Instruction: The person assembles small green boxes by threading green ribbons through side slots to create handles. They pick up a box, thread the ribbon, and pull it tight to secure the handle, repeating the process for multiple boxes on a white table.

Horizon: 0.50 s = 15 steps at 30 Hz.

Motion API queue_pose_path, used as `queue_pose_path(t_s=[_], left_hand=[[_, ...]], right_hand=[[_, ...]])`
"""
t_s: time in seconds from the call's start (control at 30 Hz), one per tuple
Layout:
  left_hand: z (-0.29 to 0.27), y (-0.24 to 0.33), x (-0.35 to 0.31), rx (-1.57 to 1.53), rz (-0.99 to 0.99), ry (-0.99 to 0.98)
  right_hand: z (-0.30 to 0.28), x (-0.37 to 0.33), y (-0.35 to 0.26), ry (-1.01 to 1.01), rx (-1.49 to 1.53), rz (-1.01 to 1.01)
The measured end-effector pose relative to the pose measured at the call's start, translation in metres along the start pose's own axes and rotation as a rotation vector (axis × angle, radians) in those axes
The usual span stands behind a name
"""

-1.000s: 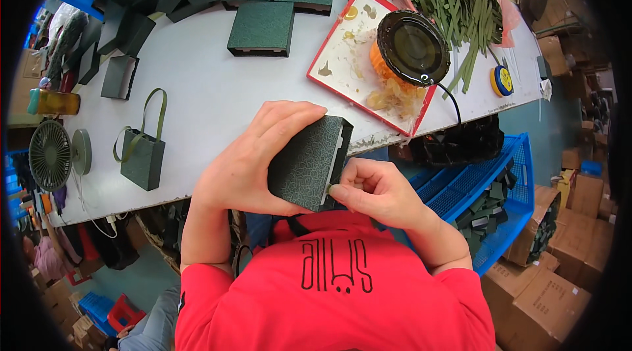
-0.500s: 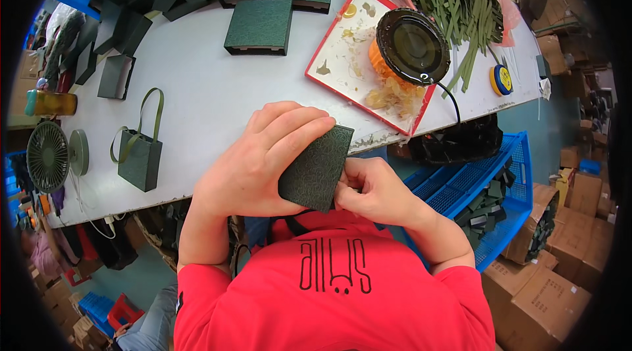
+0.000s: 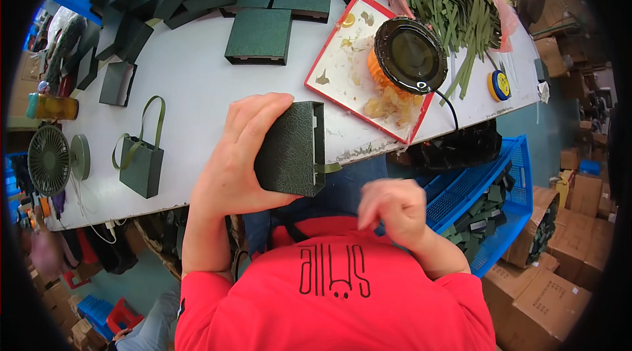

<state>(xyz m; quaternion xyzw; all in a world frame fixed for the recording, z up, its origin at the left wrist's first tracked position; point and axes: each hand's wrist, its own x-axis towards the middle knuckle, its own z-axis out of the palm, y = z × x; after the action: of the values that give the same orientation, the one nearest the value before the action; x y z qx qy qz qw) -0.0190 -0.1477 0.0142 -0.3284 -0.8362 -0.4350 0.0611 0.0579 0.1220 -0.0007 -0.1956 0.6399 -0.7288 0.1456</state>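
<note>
My left hand (image 3: 234, 160) is wrapped round a dark green textured box (image 3: 286, 153), held upright off the table's front edge. The box's open side faces right, and a short green ribbon end (image 3: 328, 168) sticks out of it. My right hand (image 3: 395, 209) is apart from the box, to its right and lower. Its fingers are curled and smeared by motion, so I cannot make out whether anything is in them. On the table to the left stands a similar green box with ribbon loops (image 3: 141, 170).
Several green boxes (image 3: 258, 35) lie at the back left. A black-rimmed pot (image 3: 411, 54) stands on a red-edged tray (image 3: 329, 74), its cord trailing off the table. Behind it is a pink bag (image 3: 510, 15) of green ribbons. A blue crate (image 3: 503, 245) with green pieces sits at right.
My left hand has moved left with the box and turned it, bringing its open side and ribbon end into view. My right hand has come off the box and moved right and lower.
</note>
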Motion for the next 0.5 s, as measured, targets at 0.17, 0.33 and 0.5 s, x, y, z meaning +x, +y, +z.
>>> queue_pose_path(t_s=[0.17, 0.33, 0.5], left_hand=[[0.007, 0.006, 0.007, -0.073, 0.041, -0.039], [0.005, 0.017, 0.002, -0.06, -0.016, -0.101], [-0.003, 0.008, -0.018, -0.025, -0.065, -0.128]], right_hand=[[0.022, 0.002, 0.016, -0.02, 0.634, 0.52], [0.009, -0.005, 0.017, 0.463, 1.021, 0.366], [-0.02, -0.012, 0.002, 0.78, 0.91, 0.21]])
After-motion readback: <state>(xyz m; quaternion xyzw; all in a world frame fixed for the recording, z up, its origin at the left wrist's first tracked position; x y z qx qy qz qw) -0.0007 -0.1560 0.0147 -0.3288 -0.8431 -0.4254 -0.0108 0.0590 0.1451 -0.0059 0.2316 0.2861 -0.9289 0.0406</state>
